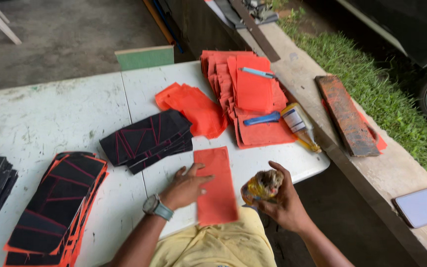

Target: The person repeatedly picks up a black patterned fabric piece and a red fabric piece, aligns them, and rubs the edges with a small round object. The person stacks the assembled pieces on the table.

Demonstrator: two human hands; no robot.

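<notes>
While the left hand (184, 187) lies flat with its fingers spread on the left edge of an orange sheet (216, 185), the right hand (280, 200) — at about three o'clock from it, just off the table edge — has its fingers clamped around a grimy yellow tin (262, 186). The sheet is a long rectangle lying at the near edge of a white table (50, 113), its lower end hanging over a yellow shirt (218, 244). A watch (156, 206) sits on the left wrist.

At twelve o'clock from the sheet lies a fanned pile of black pieces (147, 139) with thin red lines, and past it a loose heap of orange sheets (196, 109). At one o'clock a bigger orange stack (250, 94) carries a blue pen (257, 72) and a blue knife handle (263, 118). Beside it lies a glue bottle (300, 126) — clear, with a pale label and a yellow tip. At nine o'clock, black-on-orange pieces (55, 202) are stacked. A rusty slab (346, 114) rests on the concrete ledge (396, 170), a pale phone (423, 205) nearer.
</notes>
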